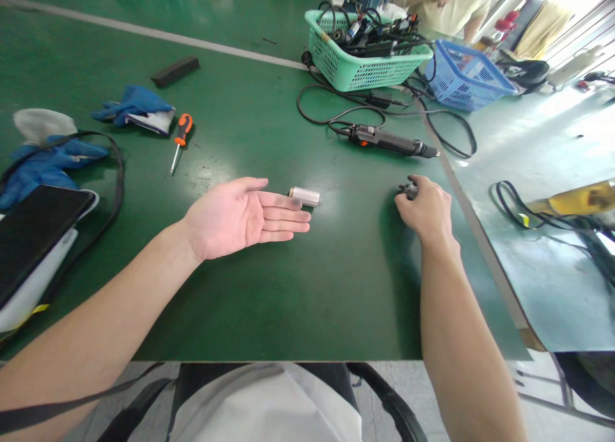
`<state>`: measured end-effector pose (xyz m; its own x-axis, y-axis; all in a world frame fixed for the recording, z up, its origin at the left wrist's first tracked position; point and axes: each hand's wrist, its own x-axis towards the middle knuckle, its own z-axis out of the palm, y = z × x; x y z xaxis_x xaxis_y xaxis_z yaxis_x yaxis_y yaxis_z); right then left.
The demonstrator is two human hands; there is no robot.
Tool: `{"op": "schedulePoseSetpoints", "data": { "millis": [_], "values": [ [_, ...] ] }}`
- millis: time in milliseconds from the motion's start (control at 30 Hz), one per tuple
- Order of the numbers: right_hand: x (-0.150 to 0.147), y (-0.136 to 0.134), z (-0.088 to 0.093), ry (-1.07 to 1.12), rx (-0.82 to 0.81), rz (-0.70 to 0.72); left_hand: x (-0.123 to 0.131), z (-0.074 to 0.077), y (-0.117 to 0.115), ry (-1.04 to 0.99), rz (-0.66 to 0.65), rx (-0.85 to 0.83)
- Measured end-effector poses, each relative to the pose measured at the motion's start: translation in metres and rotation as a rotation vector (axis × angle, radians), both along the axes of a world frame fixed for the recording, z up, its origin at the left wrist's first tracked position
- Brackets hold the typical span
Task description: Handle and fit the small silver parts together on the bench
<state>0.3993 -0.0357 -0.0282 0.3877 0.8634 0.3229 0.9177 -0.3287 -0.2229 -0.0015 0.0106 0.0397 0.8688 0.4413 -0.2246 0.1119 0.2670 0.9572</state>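
My left hand [247, 216] is palm up over the green table [288, 301], its fingers stretched out and holding nothing. Just beyond its fingertips lies a small silver cylinder [306, 196], partly behind the fingers. On the right, my right hand [425, 205] is closed around a small dark grey metallic part [409, 190], of which only a bit shows between thumb and fingers. Beyond that hand lies a black electric screwdriver [387, 141] with its cable. An orange and black screwdriver [180, 141] rests to the upper left of my left hand.
A green basket [369, 73] of cables and a blue basket [466, 77] stand at the back, near a person. Blue gloves [134, 106], a dark bar [175, 71] and a black phone-like device [43, 230] lie left. A yellow tool [581, 200] lies far right.
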Motion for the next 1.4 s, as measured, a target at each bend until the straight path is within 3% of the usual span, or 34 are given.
{"op": "schedulePoseSetpoints", "data": {
  "millis": [133,233,433,567,633,767,900,1067,1200,1400],
  "values": [
    [-0.002,-0.001,0.006,0.023,0.020,-0.047,0.000,0.001,-0.002,-0.089,0.018,-0.271],
    [-0.003,-0.003,0.013,0.019,0.100,-0.068,0.001,0.001,-0.003,-0.112,0.070,-0.348],
    [-0.023,-0.011,0.026,0.005,0.334,-0.002,0.005,-0.009,-0.009,-0.014,0.346,-0.064],
    [-0.058,-0.014,0.030,0.054,0.392,0.100,0.009,-0.007,-0.015,0.104,0.338,0.196],
    [-0.080,-0.014,0.031,0.067,0.398,0.198,0.012,-0.004,-0.020,0.157,0.329,0.250],
    [-0.115,-0.015,0.030,0.099,0.401,0.448,0.016,-0.002,-0.026,0.188,0.344,0.270],
    [-0.128,-0.017,0.028,0.142,0.379,0.600,0.017,-0.006,-0.025,0.208,0.389,0.281],
    [-0.125,-0.017,0.025,0.174,0.352,0.621,0.017,-0.010,-0.021,0.124,0.414,0.187],
    [-0.125,-0.017,0.026,0.178,0.354,0.657,0.017,-0.010,-0.020,0.082,0.356,0.124],
    [-0.126,-0.017,0.026,0.184,0.330,0.686,0.016,-0.005,-0.021,0.119,0.355,0.194]
  ]
}}
